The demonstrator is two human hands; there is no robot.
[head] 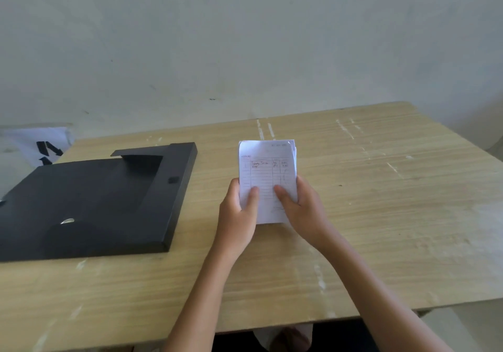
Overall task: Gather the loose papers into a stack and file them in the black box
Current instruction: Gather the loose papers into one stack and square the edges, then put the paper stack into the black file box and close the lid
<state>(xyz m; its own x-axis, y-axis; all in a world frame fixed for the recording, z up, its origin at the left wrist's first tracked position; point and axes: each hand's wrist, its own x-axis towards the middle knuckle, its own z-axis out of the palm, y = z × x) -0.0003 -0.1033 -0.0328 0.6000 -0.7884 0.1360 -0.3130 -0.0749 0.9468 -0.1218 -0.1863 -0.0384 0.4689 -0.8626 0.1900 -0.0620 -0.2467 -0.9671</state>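
A small stack of white papers with a printed table and handwriting on the top sheet is held upright over the middle of the table. My left hand grips its lower left edge, thumb on the front. My right hand grips its lower right edge the same way. The black box lies flat and closed on the left of the table, about a hand's width from my left hand, with a flap and a small metal snap on top.
The wooden table has pale scuff marks and ends at a light wall behind. A white sheet with black marks shows beyond the table's far left corner.
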